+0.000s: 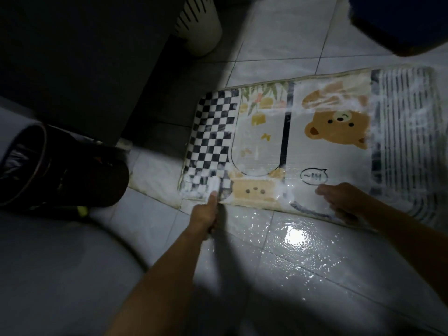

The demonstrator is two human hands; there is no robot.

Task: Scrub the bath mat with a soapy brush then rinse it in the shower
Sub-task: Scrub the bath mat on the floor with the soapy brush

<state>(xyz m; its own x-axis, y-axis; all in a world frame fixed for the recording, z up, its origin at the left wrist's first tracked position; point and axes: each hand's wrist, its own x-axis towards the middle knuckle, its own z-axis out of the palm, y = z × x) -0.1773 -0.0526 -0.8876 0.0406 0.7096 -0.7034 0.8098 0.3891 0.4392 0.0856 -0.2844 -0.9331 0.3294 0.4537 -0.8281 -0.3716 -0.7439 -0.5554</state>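
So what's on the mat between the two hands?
In the head view, between the left hand, gripping the brush, and the right hand lies the near edge of the mat: a bear-face print streaked with soap foam.

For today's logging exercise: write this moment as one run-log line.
phase: scrubbing | left hand: grips brush on bath mat | right hand: rests on bath mat

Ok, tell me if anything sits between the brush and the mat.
Nothing visible does. The left hand holds the brush, whose head lies on the mat at its checkered near corner. The right hand rests on the mat further right, clear of the brush.
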